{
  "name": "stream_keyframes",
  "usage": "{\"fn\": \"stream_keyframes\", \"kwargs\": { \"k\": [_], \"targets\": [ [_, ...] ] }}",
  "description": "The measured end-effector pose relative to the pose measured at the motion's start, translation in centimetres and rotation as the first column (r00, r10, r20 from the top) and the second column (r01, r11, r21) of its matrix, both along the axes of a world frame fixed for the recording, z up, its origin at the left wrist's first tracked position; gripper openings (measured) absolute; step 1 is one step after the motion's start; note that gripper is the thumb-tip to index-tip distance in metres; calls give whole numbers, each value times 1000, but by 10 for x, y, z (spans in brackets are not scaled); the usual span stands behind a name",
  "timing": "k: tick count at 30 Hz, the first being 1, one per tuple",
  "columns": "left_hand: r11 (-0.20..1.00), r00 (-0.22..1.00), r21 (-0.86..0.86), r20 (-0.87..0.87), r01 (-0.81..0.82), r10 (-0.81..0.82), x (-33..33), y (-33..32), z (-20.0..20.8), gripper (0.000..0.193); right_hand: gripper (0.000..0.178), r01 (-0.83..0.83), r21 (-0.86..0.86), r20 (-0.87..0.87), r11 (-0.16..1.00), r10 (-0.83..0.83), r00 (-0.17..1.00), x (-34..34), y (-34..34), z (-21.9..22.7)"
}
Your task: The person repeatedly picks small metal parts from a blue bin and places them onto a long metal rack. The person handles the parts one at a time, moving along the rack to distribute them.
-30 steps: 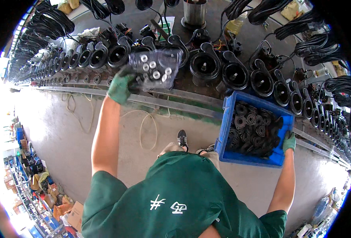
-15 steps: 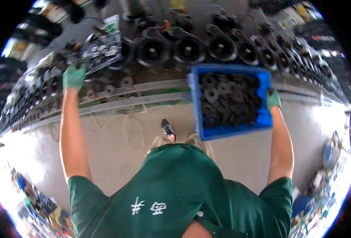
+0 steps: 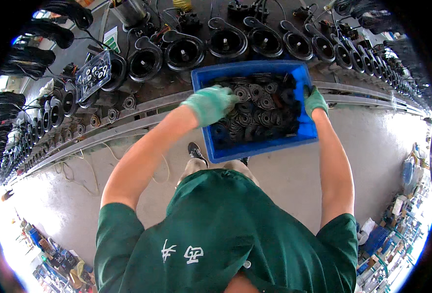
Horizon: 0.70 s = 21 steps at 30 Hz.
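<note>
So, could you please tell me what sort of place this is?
Probably a factory assembly line: a long row of similar black housings, bundled black cables and a blue bin of dark parts.

Green-gloved right hand [image 3: 315, 101] grips the right end of a rectangular blue plastic bin [image 3: 267, 150] holding dark ring-like parts [image 3: 256, 117]. Green-gloved left hand [image 3: 209, 105], blurred, over the bin's left side. Beyond: round black housings [image 3: 183, 52] in a row; clear plastic tray [image 3: 90, 90] of silvery rings [image 3: 101, 74] at left.

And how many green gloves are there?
2: one on the left hand, over the left side of the blue box; one on the right hand, gripping its right side.
</note>
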<state>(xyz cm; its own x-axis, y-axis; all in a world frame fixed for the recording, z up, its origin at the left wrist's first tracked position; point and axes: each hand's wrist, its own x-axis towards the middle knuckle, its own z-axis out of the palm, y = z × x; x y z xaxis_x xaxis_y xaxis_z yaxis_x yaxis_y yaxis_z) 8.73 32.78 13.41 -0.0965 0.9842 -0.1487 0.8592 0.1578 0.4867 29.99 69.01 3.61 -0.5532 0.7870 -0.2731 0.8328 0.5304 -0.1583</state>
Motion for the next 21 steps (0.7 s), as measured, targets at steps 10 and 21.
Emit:
{"fn": "stream_keyframes", "kwargs": {
  "k": [10,21],
  "targets": [
    [980,929,-173,-338,99,-153,42,85,-88,20,62,48,-44,10,998,-48,999,-9,-15,23],
    [749,858,417,253,-514,448,39,27,-15,24,64,-19,-39,3,999,19,1000,-11,-9,14]
  ]
}}
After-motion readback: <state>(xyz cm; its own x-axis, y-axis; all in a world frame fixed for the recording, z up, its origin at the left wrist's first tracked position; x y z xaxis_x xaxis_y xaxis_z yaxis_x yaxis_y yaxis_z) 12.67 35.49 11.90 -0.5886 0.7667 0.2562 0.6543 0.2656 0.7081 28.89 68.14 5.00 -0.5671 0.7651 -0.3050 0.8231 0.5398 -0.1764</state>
